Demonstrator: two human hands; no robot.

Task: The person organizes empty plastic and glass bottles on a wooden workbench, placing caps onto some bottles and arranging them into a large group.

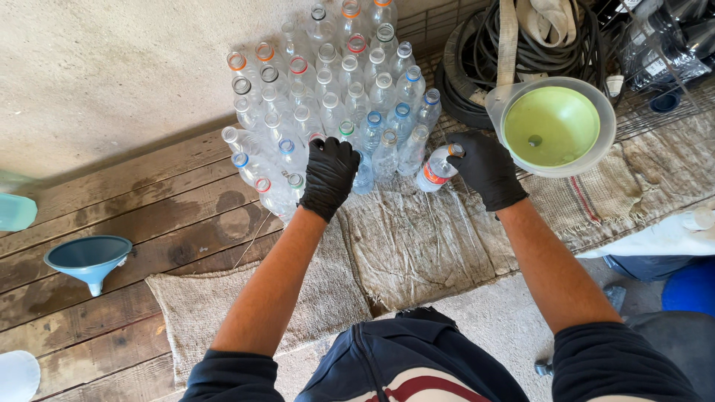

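Crouching over a wooden floor (112, 327) partly covered with burlap sacking (417, 238), the person works with both hands in black gloves at a dense cluster of empty clear plastic bottles (328, 97) standing upright along the wall. The left hand (328, 175) rests its fingers, curled together, on the tops of the bottles at the near edge of the cluster; whether they actually clamp one neck I cannot tell. The right hand (485, 167) has its fingers closed on the neck of a tilted bottle with a red label (436, 170), which leans at the right-hand edge of the cluster, just beside the other bottles. All the bottles look uncapped and empty, so any filling appears not yet begun. A green funnel sitting in a clear jug (551, 126) stands just beside the right hand, untouched, and a blue funnel (89, 260) lies well apart on the bare boards to the left. Coiled black hose (477, 52) lies behind the jug.
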